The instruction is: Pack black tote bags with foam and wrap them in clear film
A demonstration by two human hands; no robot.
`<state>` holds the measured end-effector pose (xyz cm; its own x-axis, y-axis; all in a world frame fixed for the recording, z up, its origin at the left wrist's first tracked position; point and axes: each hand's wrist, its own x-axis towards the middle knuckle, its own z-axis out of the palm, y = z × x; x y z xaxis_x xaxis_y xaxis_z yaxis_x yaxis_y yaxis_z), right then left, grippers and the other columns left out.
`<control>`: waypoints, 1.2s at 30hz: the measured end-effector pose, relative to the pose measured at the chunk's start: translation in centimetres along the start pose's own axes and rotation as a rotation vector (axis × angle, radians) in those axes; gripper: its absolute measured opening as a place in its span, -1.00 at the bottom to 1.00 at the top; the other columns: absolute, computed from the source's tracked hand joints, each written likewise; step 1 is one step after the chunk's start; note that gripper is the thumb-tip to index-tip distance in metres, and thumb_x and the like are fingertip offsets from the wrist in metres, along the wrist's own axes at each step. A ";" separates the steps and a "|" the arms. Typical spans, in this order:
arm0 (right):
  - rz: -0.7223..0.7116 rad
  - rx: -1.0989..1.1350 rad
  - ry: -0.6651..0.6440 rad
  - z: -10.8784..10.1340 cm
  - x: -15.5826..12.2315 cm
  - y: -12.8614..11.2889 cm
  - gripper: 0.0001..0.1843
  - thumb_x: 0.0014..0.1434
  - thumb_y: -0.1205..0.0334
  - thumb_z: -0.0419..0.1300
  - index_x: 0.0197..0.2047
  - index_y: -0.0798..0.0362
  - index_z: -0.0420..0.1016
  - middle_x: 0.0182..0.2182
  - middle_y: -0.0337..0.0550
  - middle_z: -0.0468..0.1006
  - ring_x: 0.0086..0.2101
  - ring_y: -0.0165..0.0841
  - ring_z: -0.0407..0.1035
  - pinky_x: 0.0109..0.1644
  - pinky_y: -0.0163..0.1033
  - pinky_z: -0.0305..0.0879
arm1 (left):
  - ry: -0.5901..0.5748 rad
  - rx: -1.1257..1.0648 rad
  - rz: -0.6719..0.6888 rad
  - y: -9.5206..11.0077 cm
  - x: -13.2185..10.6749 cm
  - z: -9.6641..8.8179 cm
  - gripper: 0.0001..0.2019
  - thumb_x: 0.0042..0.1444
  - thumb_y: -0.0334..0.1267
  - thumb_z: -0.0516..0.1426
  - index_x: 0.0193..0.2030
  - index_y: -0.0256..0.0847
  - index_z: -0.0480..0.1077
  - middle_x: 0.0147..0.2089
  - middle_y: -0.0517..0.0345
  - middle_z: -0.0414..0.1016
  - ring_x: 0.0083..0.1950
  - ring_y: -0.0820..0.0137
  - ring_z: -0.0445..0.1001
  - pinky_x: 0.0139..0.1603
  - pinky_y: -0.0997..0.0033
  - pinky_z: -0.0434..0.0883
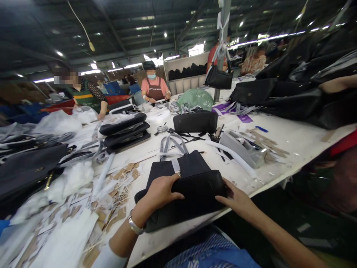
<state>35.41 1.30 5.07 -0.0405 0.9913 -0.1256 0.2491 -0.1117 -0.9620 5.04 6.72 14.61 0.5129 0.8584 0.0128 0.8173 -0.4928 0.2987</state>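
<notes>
A black handbag (195, 190) lies at the table's near edge, its base turned partly toward me. Its wrapped grey handles (173, 145) point away from me, and a pale strip covers the metal clasp. My left hand (161, 191) grips the bag at its left part, fingers over the upper edge near the clasp and thumb on the near face. On the right end, my right hand (232, 197) holds the bag's corner, thumb in front and fingers partly hidden behind it.
Paper scraps (117, 193) cover the table at left, beside stacked black bags (125, 130). A tape dispenser (242, 149) stands right, with another black bag (195, 121) beyond. More bags (295, 96) pile at far right. Co-workers (153, 87) stand across the table.
</notes>
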 end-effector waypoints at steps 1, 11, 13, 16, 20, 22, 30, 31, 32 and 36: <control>0.016 0.062 0.009 0.2 0.0 -0.3 -0.01 -0.08 -0.02 0.43 0.36 -0.01 0.15 0.25 0.02 0.36 0.21 -0.09 0.28 0.36 0.09 0.13 | -0.004 0.018 0.008 0.3 0.0 0.0 -0.45 -0.07 -0.01 0.35 0.08 -0.08 0.46 -0.14 0.03 0.62 -0.13 0.08 0.57 -0.19 0.31 0.39; 0.090 0.853 -0.096 3.5 0.1 -2.4 -0.27 0.22 -0.43 -0.15 0.09 -0.07 0.46 0.12 -0.05 0.52 0.16 -0.09 0.36 0.27 0.12 0.26 | 0.246 -0.255 -0.087 1.6 -0.7 -4.5 -0.82 0.02 -0.10 0.28 -0.34 -0.15 0.53 -0.37 0.23 0.58 -0.31 0.31 0.50 -0.27 0.42 0.32; -0.043 0.909 -0.231 5.7 -0.1 -3.9 -0.28 0.24 -0.41 -0.15 0.14 -0.10 0.42 0.19 -0.08 0.45 0.20 -0.12 0.30 0.30 0.11 0.21 | 0.373 -0.319 -0.143 1.7 -1.0 -5.6 -0.80 0.03 -0.07 0.28 -0.37 -0.17 0.52 -0.39 0.24 0.56 -0.33 0.32 0.48 -0.29 0.42 0.32; -0.273 0.820 -0.323 8.1 0.3 -8.0 -0.40 0.22 -0.27 0.12 0.21 -0.14 0.34 0.27 -0.15 0.35 0.25 -0.16 0.22 0.33 0.07 0.15 | 0.591 -0.575 -0.192 1.5 -0.8 -5.8 -0.75 0.04 -0.05 0.29 -0.30 -0.20 0.51 -0.34 0.23 0.56 -0.28 0.33 0.48 -0.27 0.43 0.37; -0.454 0.458 -0.185 8.2 2.4 -15.2 -0.35 0.02 0.02 0.41 0.17 -0.07 0.39 0.10 -0.13 0.53 0.10 -0.13 0.40 0.23 0.03 0.28 | 0.968 -1.031 -0.186 1.8 0.3 -3.9 -0.68 0.03 -0.07 0.31 -0.16 -0.23 0.48 -0.22 0.17 0.58 -0.19 0.34 0.51 -0.16 0.41 0.44; -0.547 0.188 -0.131 7.2 3.3 -18.5 -0.44 0.02 0.06 0.39 0.10 -0.03 0.47 -0.02 -0.14 0.61 -0.01 -0.11 0.46 0.13 0.01 0.36 | 1.136 -1.224 -0.167 2.5 0.8 -2.5 -0.63 0.09 -0.06 0.28 -0.04 -0.21 0.44 -0.13 0.12 0.59 -0.11 0.34 0.53 -0.06 0.38 0.47; -0.794 -0.614 -0.573 5.3 5.6 -20.5 -0.42 0.10 0.32 0.24 0.20 -0.22 0.44 0.05 -0.26 0.58 0.05 -0.15 0.45 0.13 -0.16 0.30 | 0.607 -1.588 -0.528 4.7 -1.9 9.2 -0.35 0.22 0.24 0.02 0.22 -0.26 0.30 0.23 -0.21 0.42 0.19 0.16 0.47 0.08 0.18 0.50; -0.763 -0.663 -0.634 5.5 5.8 -19.4 -0.40 0.08 0.33 0.26 0.20 -0.22 0.44 0.04 -0.25 0.59 0.03 -0.15 0.46 0.11 -0.18 0.31 | 0.368 -1.560 -0.562 4.8 -3.3 10.4 -0.31 0.17 0.28 0.05 0.14 -0.32 0.38 0.12 -0.27 0.50 0.08 0.11 0.55 -0.03 0.17 0.55; -0.724 -0.703 -0.682 5.6 6.0 -18.3 -0.42 0.07 0.32 0.27 0.18 -0.22 0.46 0.00 -0.24 0.61 0.01 -0.14 0.48 0.08 -0.19 0.33 | 0.136 -1.489 -0.545 4.9 -4.9 11.0 -0.31 0.11 0.30 0.10 0.04 -0.35 0.45 -0.01 -0.27 0.58 -0.04 0.10 0.60 -0.14 0.18 0.57; -0.633 -0.777 -0.725 5.7 5.5 -15.0 -0.45 0.09 0.26 0.29 0.18 -0.21 0.47 0.00 -0.20 0.61 0.01 -0.11 0.49 0.10 -0.15 0.33 | -0.059 -0.981 -0.206 4.9 -10.8 7.9 -0.63 0.21 0.06 0.13 -0.23 -0.19 0.60 -0.34 0.04 0.65 -0.32 0.29 0.61 -0.29 0.39 0.53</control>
<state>25.94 8.05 17.42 -0.8277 0.5601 -0.0343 0.4886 0.6895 -0.5347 5.57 -6.10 8.37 0.4196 0.8922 -0.1673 0.3273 0.0232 0.9446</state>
